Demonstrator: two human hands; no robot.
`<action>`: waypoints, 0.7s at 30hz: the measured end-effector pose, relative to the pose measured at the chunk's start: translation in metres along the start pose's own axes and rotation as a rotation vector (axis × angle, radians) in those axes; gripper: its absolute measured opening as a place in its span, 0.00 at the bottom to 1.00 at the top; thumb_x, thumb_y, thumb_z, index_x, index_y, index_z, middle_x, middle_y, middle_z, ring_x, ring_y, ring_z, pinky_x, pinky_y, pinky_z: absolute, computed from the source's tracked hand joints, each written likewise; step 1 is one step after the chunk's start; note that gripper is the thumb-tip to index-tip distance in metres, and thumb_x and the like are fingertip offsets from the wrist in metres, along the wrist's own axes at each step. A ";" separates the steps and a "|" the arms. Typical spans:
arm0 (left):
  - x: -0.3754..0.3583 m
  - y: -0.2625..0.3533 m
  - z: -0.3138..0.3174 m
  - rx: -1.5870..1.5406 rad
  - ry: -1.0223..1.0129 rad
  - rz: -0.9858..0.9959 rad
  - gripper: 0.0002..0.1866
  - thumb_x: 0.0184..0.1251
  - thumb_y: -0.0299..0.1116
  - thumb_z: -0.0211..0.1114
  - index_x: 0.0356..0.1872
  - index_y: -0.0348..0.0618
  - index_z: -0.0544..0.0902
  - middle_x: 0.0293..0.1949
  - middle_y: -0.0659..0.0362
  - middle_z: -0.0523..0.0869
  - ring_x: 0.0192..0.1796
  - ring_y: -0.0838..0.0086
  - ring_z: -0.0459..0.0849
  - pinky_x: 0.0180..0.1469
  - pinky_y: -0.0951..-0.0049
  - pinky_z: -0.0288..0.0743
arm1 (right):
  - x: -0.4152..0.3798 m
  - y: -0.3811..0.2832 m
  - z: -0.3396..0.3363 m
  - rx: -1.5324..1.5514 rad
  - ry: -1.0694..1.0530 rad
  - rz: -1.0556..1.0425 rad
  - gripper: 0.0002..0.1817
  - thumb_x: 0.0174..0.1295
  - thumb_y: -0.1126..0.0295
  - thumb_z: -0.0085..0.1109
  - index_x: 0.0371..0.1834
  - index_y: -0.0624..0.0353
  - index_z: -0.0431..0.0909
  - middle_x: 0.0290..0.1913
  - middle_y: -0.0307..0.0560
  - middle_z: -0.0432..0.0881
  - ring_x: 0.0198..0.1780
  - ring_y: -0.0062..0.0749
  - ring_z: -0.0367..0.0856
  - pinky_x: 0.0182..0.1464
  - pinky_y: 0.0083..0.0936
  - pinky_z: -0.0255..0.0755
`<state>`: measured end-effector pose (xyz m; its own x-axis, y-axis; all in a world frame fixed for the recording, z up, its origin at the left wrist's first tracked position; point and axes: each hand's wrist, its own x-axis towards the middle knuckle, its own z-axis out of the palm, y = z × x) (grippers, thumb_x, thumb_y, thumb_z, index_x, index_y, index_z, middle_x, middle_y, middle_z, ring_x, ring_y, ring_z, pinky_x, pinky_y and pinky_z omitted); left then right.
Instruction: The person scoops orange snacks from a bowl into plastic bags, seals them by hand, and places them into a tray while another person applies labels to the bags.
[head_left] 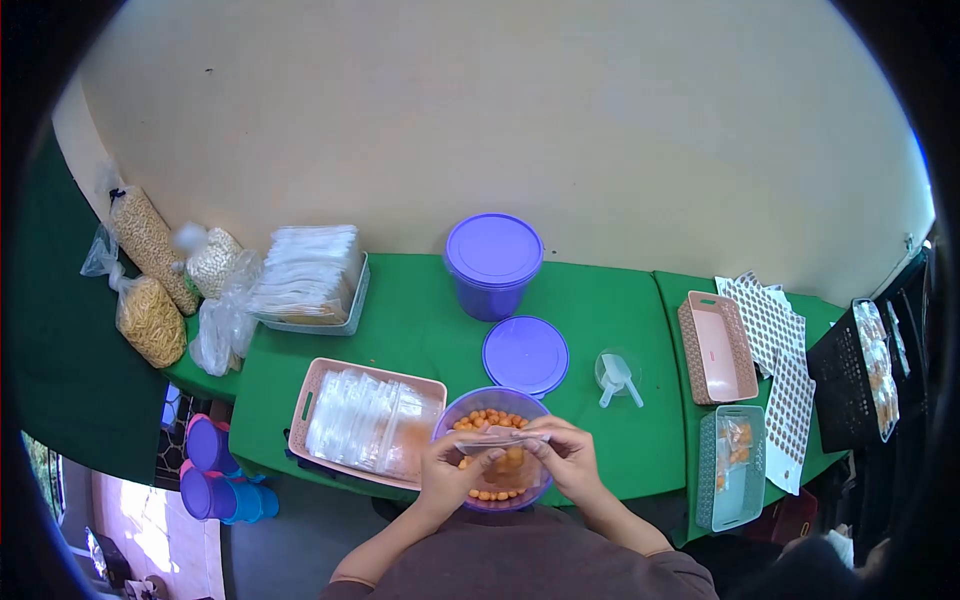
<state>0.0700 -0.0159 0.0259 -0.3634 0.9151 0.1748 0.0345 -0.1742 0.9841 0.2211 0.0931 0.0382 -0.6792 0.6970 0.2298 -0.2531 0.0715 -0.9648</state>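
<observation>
Both hands hold a small clear plastic bag (519, 474) by its upper edge. My left hand (450, 474) pinches one side between thumb and fingers, and my right hand (568, 462) grips the other. Directly below is a purple tub (444, 427) of round orange snack balls (492, 416), partly hidden by the hands and bag. To the left, a pink basket (299, 420) holds a stack of clear plastic bags (352, 418). A purple lid (526, 356) lies just beyond the tub.
A lidded purple bucket (494, 250) stands by the wall. Two white scoops (621, 377) lie at right, near a pink basket (737, 345), a pale green basket (737, 500) with filled packets and sticker sheets (790, 400). Bulk snack bags (152, 320) and a packed basket (350, 322) sit left.
</observation>
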 end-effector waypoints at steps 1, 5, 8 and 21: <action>-0.002 0.005 0.002 -0.104 0.105 -0.117 0.10 0.63 0.28 0.69 0.45 0.37 0.86 0.42 0.56 0.89 0.49 0.72 0.84 0.69 0.62 0.64 | 0.001 -0.002 0.002 -0.020 -0.002 0.003 0.09 0.62 0.74 0.63 0.43 0.66 0.84 0.41 0.47 0.83 0.48 0.31 0.81 0.51 0.26 0.73; -0.001 -0.016 -0.005 0.021 0.103 0.125 0.07 0.63 0.27 0.69 0.40 0.36 0.86 0.33 0.58 0.89 0.37 0.76 0.86 0.75 0.53 0.54 | 0.005 -0.001 0.013 -0.031 0.042 0.006 0.08 0.60 0.75 0.66 0.41 0.64 0.85 0.39 0.46 0.83 0.46 0.30 0.81 0.50 0.26 0.73; -0.003 -0.015 -0.003 -0.057 0.118 0.003 0.06 0.64 0.28 0.67 0.38 0.36 0.86 0.30 0.58 0.88 0.37 0.79 0.85 0.76 0.48 0.47 | 0.003 0.008 0.012 -0.047 -0.004 0.005 0.07 0.58 0.76 0.67 0.39 0.64 0.84 0.37 0.45 0.83 0.43 0.29 0.80 0.47 0.26 0.72; 0.000 -0.016 -0.010 0.091 0.076 -0.003 0.14 0.75 0.34 0.55 0.42 0.35 0.84 0.37 0.53 0.88 0.46 0.73 0.84 0.74 0.52 0.55 | 0.006 -0.007 -0.026 -0.270 -0.150 0.044 0.10 0.67 0.70 0.56 0.39 0.67 0.83 0.40 0.50 0.84 0.44 0.34 0.80 0.49 0.28 0.72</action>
<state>0.0603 -0.0169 0.0100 -0.4329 0.8849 0.1719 0.1160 -0.1344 0.9841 0.2368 0.1159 0.0432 -0.7849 0.5918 0.1838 -0.0424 0.2447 -0.9687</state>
